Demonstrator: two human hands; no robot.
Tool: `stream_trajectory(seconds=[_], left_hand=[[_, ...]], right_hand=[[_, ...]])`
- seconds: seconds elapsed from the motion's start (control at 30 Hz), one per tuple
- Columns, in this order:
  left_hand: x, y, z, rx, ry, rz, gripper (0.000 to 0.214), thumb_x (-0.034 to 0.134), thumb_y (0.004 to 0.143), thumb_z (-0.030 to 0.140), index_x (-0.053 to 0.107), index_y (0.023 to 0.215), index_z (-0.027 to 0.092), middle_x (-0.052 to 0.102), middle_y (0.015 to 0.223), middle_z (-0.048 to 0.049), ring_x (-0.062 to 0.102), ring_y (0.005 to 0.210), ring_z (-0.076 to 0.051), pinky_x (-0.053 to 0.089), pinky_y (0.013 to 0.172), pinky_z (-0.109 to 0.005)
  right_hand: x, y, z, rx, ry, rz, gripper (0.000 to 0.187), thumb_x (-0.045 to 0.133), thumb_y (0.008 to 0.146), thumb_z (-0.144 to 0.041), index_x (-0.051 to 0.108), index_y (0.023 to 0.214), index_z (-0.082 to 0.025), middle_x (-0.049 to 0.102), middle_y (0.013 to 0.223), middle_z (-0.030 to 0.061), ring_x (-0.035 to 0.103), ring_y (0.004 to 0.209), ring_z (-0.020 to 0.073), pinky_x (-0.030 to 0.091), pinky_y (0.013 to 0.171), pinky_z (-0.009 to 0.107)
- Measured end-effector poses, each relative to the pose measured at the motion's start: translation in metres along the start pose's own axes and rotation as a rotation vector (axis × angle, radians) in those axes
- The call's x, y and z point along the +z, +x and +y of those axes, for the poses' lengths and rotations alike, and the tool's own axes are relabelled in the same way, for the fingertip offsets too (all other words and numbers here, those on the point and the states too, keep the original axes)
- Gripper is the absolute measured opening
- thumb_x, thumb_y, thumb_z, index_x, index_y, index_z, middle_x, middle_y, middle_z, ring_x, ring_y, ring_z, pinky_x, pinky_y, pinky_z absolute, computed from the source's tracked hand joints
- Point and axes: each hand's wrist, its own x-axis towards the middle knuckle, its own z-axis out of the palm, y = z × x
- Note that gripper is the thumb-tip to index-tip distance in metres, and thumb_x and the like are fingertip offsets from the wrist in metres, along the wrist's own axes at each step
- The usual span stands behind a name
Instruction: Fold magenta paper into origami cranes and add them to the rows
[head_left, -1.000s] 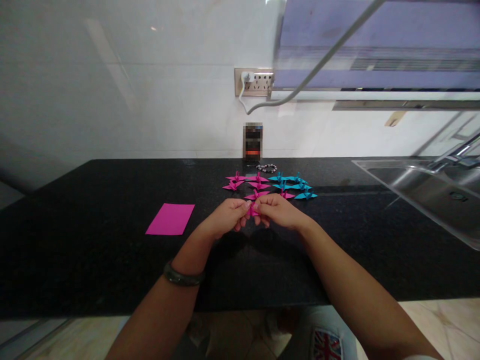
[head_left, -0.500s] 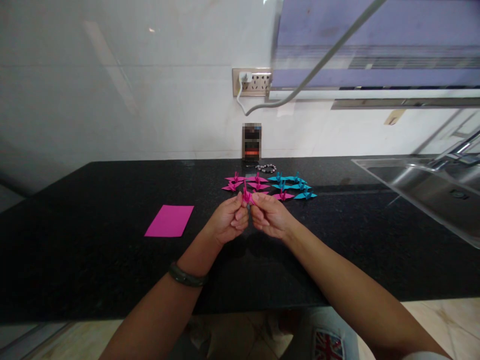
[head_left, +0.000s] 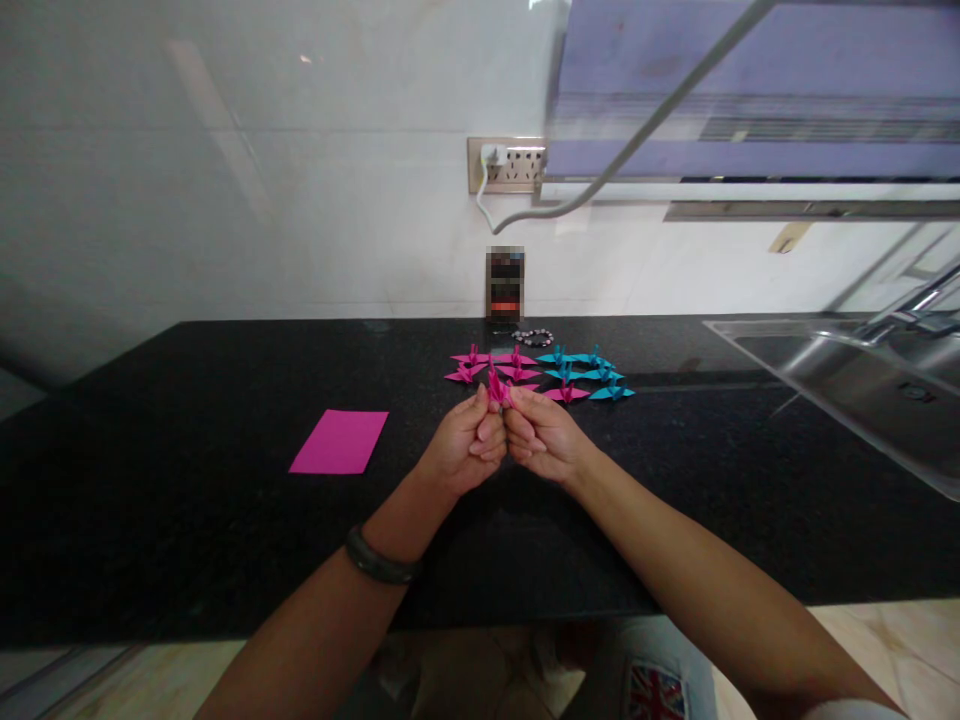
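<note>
My left hand (head_left: pixel 463 448) and my right hand (head_left: pixel 541 436) meet knuckle to knuckle above the black countertop (head_left: pixel 187 520). Both pinch a small folded pink paper piece (head_left: pixel 496 387) that sticks up between the fingertips. Just behind the hands lie several finished pink paper cranes (head_left: pixel 480 362) and several blue paper cranes (head_left: pixel 592 372) in rows. A flat pink paper sheet (head_left: pixel 340 441) lies to the left of my left hand. A dark bracelet circles my left wrist.
A steel sink (head_left: pixel 862 390) with a tap is set at the right. A small dark box (head_left: pixel 505 284) and a bead bracelet (head_left: pixel 534 337) stand by the white wall. A wall socket (head_left: pixel 506 165) with a white plug is above them.
The hands turned from fingers-down on the counter to fingers-up, lifting the pink folded piece. They drew slightly nearer to me and closed together.
</note>
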Motion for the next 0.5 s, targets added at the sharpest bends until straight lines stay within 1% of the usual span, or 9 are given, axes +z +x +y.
stream_trajectory(seconds=[0.37,0.43,0.5], left_hand=[[0.0029,-0.0009,-0.002,0.015,0.029,0.031,0.03,0.034,0.09,0.028,0.05,0.068,0.014,0.036,0.039,0.0073,0.023,0.027,0.0,0.02,0.031,-0.011],[0.0024,-0.0003,-0.0026,0.028,0.063,0.031,0.028,0.037,0.088,0.03,0.049,0.069,0.014,0.035,0.039,0.0079,0.022,0.027,0.0,0.02,0.031,-0.012],[0.0011,0.0005,-0.0019,0.051,0.148,0.028,0.027,0.041,0.086,0.034,0.049,0.068,0.015,0.036,0.039,0.008,0.024,0.028,-0.001,0.02,0.031,-0.013]], right_hand=[[0.0009,0.0001,-0.0007,0.024,-0.047,0.047,0.025,0.053,0.079,-0.04,0.047,0.07,-0.018,0.033,0.031,-0.0111,0.018,0.027,0.0032,0.021,0.03,0.015],[0.0,0.0004,-0.0003,0.021,-0.079,0.062,0.026,0.053,0.078,-0.042,0.047,0.071,-0.018,0.032,0.032,-0.0114,0.018,0.027,0.0033,0.021,0.031,0.015],[-0.0024,0.0006,-0.0015,0.015,-0.125,0.053,0.026,0.052,0.079,-0.043,0.048,0.072,-0.018,0.033,0.033,-0.0116,0.018,0.027,0.0033,0.022,0.031,0.015]])
